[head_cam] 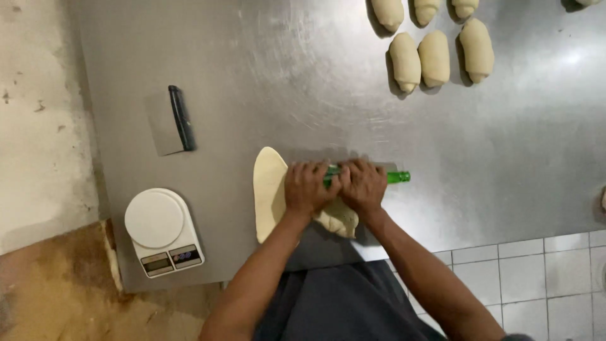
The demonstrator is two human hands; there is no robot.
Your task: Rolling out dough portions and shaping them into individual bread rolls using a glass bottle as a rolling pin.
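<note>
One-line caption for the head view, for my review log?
Both hands press a green bottle over dough on a steel table.

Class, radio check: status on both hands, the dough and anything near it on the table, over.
Left hand and right hand side by side, pressing green bottle onto dough. Dough part flattened. Scale, scraper, shaped rolls apart from it.
</note>
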